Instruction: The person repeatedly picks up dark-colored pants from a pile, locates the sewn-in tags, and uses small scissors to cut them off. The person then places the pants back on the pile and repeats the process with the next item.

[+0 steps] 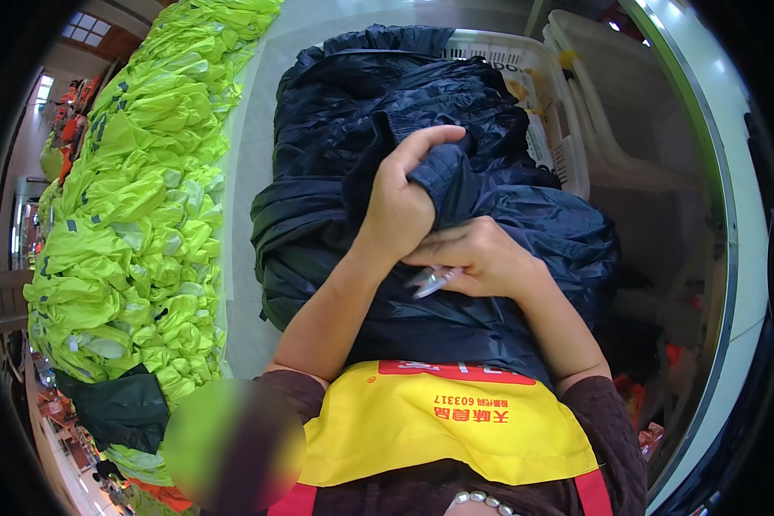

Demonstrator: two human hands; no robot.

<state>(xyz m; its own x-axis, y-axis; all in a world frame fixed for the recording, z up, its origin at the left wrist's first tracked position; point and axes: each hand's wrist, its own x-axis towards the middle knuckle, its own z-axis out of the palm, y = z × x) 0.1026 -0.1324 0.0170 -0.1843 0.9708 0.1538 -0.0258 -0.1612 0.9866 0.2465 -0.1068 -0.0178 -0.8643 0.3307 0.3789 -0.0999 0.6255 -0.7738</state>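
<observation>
My left hand (402, 202) is closed round a bunched part of a dark navy garment (449, 179), with the ribbed, gathered edge standing up out of the grip. Just below and to the right, my right hand (483, 255) is closed on a small silver pair of thread snips (437, 282), blurred by motion. Its fingertips come close to the left wrist and the lower part of the held cloth. Both hands are above a pile of similar navy garments (370, 82), shiny and wrinkled.
A white plastic basket (576, 142) stands beneath and behind the navy pile. Along the left runs a long heap of neon yellow garments (146, 198), with a dark green cloth (116, 408) at its near end. A metal rail (721, 198) borders the right side.
</observation>
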